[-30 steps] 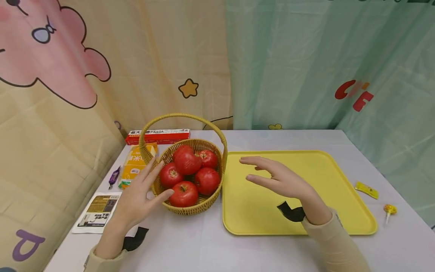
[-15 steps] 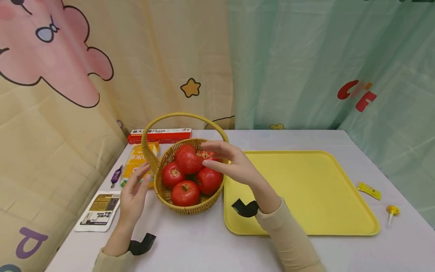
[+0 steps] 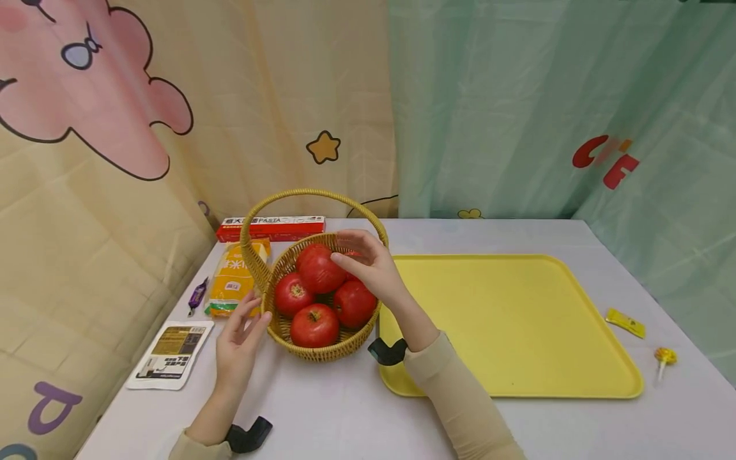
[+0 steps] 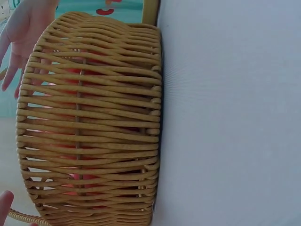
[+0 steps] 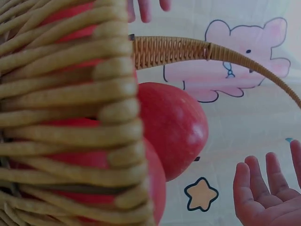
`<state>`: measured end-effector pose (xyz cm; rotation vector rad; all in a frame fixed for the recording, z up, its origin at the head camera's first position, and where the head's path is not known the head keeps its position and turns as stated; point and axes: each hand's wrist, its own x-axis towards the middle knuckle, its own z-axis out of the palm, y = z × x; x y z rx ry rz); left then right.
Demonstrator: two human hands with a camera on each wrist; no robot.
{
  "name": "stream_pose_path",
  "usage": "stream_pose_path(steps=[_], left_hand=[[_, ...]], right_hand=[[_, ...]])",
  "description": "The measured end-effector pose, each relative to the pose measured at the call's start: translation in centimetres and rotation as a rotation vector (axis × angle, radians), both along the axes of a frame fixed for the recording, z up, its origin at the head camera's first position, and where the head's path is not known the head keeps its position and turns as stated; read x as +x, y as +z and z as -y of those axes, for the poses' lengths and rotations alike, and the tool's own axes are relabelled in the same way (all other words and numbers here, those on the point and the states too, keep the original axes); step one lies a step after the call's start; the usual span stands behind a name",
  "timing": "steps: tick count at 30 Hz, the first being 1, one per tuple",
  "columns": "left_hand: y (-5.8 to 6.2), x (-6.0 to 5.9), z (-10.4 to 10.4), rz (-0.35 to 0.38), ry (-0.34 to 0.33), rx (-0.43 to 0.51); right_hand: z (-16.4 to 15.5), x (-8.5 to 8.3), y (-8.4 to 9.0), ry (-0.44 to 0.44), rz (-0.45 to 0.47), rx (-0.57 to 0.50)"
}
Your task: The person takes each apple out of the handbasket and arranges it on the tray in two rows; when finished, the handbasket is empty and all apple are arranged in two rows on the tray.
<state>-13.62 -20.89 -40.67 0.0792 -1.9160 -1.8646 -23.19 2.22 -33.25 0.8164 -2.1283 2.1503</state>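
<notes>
A woven basket point(image 3: 319, 349) with a tall hoop handle point(image 3: 310, 192) holds several red tomatoes point(image 3: 319, 273) at the left middle of the table. My right hand point(image 3: 344, 250) hovers over the basket's back right, fingers loosely bent above a mostly hidden tomato. In the right wrist view its fingers point(image 5: 263, 188) stand straight, apart from the top tomato point(image 5: 171, 127). My left hand point(image 3: 253, 316) lies beside the basket's left wall with straight fingers at the rim and holds nothing. The left wrist view shows the basket's wall point(image 4: 94, 127) close up.
A yellow tray point(image 3: 517, 319) lies right of the basket. Behind and left of it are a red pasta box point(image 3: 270, 227), a yellow packet point(image 3: 232, 278), a purple sweet point(image 3: 197, 295) and a white sachet point(image 3: 169, 354). A small yellow packet point(image 3: 624, 322) and a lollipop point(image 3: 664, 358) lie far right.
My right hand has moved left from above the tray to over the basket's tomatoes. My left hand drew back from the front tomato and now sits by the basket's left rim.
</notes>
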Motion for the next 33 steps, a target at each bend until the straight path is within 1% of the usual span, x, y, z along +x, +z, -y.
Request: stream_pose_path(steps=[4,8,12,18,20,25,30,33], left_hand=[[-0.3,-0.1,-0.2,0.049,-0.008,0.035],[-0.4,-0.2,-0.2,0.097,-0.001,0.078],[-0.4,-0.2,-0.2,0.124,-0.001,0.097],[-0.5,-0.2,-0.1,0.173,-0.009,0.096],[-0.6,-0.2,0.0,0.186,-0.013,0.092],[-0.7,-0.2,0.0,0.207,-0.034,0.084],[-0.8,-0.3,0.1,0.243,-0.046,0.072],[-0.8,-0.3,0.2,0.261,-0.049,0.065]], right_hand=[[0.3,-0.5,-0.8,-0.034,0.018,-0.001],[0.7,-0.9,-1.5,-0.059,0.027,0.013],[1.0,-1.2,-2.1,-0.073,0.022,0.018],[1.3,-1.5,-2.9,-0.091,0.047,0.039],[1.4,-1.6,-3.1,-0.101,0.061,0.061],[1.5,-1.7,-3.5,-0.123,0.061,0.112],[1.6,-1.8,-3.8,-0.112,0.093,0.161],[1.7,-2.0,-4.0,-0.092,0.103,0.169]])
